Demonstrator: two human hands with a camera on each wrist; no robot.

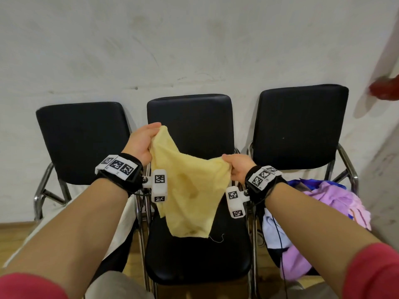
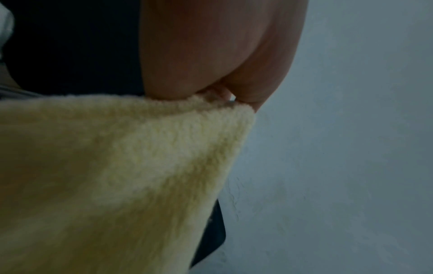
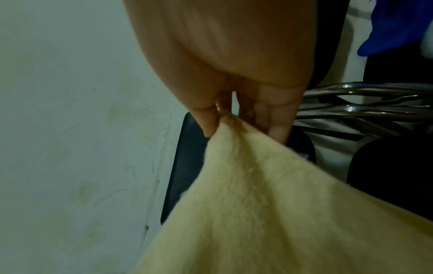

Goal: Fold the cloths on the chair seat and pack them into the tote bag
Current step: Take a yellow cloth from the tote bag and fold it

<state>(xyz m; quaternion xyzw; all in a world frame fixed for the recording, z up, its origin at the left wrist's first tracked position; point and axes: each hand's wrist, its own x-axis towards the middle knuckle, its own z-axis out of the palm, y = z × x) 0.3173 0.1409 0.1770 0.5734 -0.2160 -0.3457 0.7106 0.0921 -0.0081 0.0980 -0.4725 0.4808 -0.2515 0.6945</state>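
A pale yellow fleecy cloth (image 1: 190,190) hangs in the air over the middle black chair seat (image 1: 198,255). My left hand (image 1: 143,141) pinches its upper left corner, held higher, near the chair back. My right hand (image 1: 236,168) pinches the opposite corner, lower and to the right. The cloth sags between them and its bottom edge hangs just above the seat. In the left wrist view the cloth (image 2: 117,176) hangs from my fingertips (image 2: 246,100). The right wrist view shows my fingers (image 3: 276,120) gripping a gathered corner of the cloth (image 3: 257,213). A whitish fabric, perhaps the tote bag (image 1: 121,223), lies on the left chair.
Three black padded chairs with chrome frames stand in a row against a white wall (image 1: 172,50). The right chair (image 1: 300,126) holds a heap of purple, blue and pale cloths (image 1: 336,201). Wooden floor shows below. A red blurred thing (image 1: 384,89) is at the far right.
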